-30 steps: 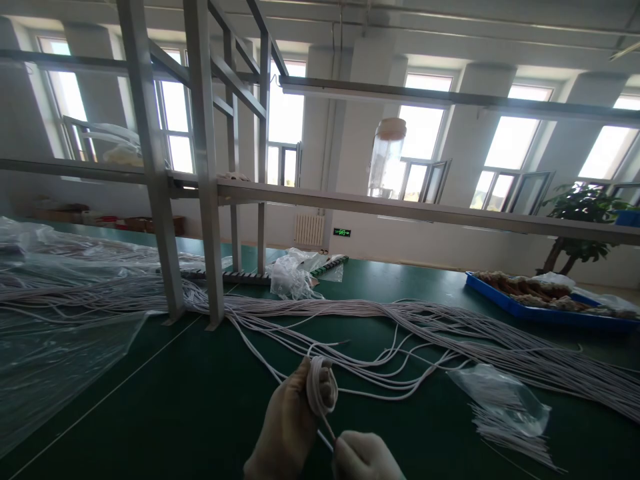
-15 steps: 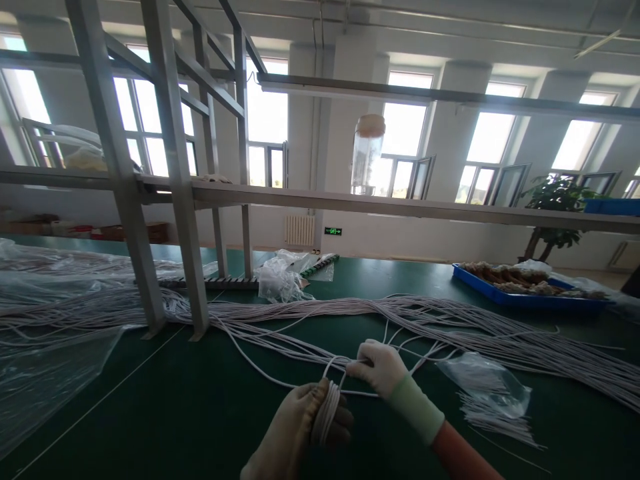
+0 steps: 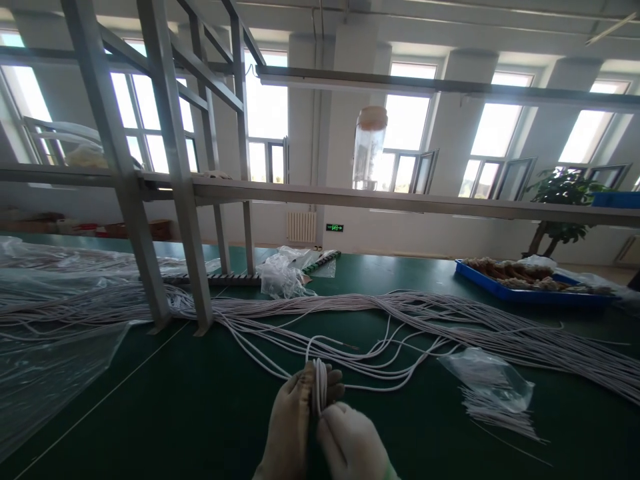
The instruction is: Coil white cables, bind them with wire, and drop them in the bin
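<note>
My left hand (image 3: 289, 423), in a pale glove with a darker fingertip area, is closed around a small coil of thin white cable (image 3: 321, 383). The loops stand upright between thumb and fingers, and one free end of the cable curves out above them to the right. Against the lower right side of the coil sits my gloved right hand (image 3: 354, 441), its fingers bent and pressed onto the loops. Its fingertips are partly hidden. Just beyond both hands, loose strands from a long bundle of white cables (image 3: 350, 305) curve across the green table (image 3: 210, 413).
A metal rack (image 3: 177, 180) stands at left, its shelf carrying a clear jar (image 3: 370, 150). Short cut pieces (image 3: 495, 413) lie by a plastic bag (image 3: 493, 377) at right. Behind are a blue tray (image 3: 530, 295) and crumpled plastic (image 3: 285, 273). Plastic sheeting (image 3: 55, 380) covers the left side.
My right hand has come down and towards me, from the strands beyond the coil to the coil's lower side. A cable end now sticks out free above the coil in my left hand.
</note>
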{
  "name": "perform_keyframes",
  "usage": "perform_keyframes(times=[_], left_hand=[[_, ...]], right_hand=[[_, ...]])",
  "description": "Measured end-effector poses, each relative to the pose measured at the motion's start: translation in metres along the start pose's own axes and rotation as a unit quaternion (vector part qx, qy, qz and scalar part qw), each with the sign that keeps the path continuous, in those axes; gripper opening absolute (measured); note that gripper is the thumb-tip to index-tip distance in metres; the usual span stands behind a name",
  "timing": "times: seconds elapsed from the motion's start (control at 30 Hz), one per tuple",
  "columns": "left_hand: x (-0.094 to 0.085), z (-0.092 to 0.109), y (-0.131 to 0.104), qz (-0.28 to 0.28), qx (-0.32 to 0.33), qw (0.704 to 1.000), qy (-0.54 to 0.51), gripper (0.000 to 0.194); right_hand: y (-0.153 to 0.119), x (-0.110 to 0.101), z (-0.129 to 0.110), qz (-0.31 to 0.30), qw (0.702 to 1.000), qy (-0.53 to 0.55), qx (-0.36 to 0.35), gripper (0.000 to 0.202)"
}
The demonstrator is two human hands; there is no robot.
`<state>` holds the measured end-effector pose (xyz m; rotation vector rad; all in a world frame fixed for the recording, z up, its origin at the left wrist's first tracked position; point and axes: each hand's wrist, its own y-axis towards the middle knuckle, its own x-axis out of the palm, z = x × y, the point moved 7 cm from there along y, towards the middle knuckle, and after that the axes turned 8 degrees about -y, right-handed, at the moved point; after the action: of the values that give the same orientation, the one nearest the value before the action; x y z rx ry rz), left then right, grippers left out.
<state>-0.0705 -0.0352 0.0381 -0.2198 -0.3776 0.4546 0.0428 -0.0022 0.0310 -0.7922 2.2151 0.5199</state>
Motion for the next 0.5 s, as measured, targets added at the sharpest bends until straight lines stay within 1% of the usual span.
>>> perform_keyframes(times=[0.07, 0.13, 0.17, 0.2, 0.23, 0.27, 0.3, 0.33, 0.37, 0.4, 0.47, 0.5], left_hand=[[-0.005, 0.002, 0.001, -0.016, 0.013, 1.000, -0.007, 0.032], [-0.011, 0.002, 0.006, -0.012, 0.022, 1.000, 0.000, 0.028], [-0.015, 0.002, 0.008, -0.004, 0.027, 1.000, 0.004, 0.029], [-0.018, 0.003, 0.011, 0.000, 0.033, 0.999, 0.014, 0.034], [-0.019, 0.004, 0.013, 0.001, 0.042, 0.999, 0.028, 0.041], [-0.018, 0.006, 0.013, -0.010, 0.050, 0.998, 0.039, 0.048], [-0.016, 0.008, 0.013, -0.032, 0.053, 0.997, 0.044, 0.050], [-0.011, 0.010, 0.011, -0.061, 0.050, 0.996, 0.044, 0.043], [-0.006, 0.012, 0.009, -0.094, 0.041, 0.994, 0.040, 0.031], [-0.001, 0.012, 0.006, -0.125, 0.024, 0.991, 0.033, 0.024], [0.008, 0.009, 0.001, -0.168, -0.039, 0.985, 0.021, 0.028], [0.011, 0.006, -0.001, -0.174, -0.075, 0.982, 0.016, 0.029]], right_hand=[[-0.008, 0.024, 0.018, -0.024, 0.994, 0.108, 0.020, 0.026], [-0.011, 0.041, 0.039, -0.064, 0.978, 0.187, 0.064, 0.036], [-0.011, 0.044, 0.050, -0.083, 0.971, 0.206, 0.088, 0.037], [-0.008, 0.042, 0.059, -0.093, 0.968, 0.208, 0.108, 0.036], [-0.004, 0.034, 0.068, -0.092, 0.969, 0.196, 0.120, 0.032], [0.004, 0.021, 0.075, -0.080, 0.975, 0.169, 0.120, 0.028], [0.013, 0.005, 0.079, -0.059, 0.983, 0.133, 0.108, 0.025], [0.022, -0.013, 0.082, -0.038, 0.991, 0.090, 0.087, 0.024], [0.032, -0.029, 0.085, -0.022, 0.996, 0.049, 0.068, 0.026], [0.041, -0.044, 0.087, -0.011, 0.998, 0.020, 0.056, 0.027], [0.056, -0.069, 0.092, 0.005, 0.998, -0.016, 0.053, 0.025], [0.061, -0.079, 0.093, 0.014, 0.998, -0.025, 0.057, 0.024]])
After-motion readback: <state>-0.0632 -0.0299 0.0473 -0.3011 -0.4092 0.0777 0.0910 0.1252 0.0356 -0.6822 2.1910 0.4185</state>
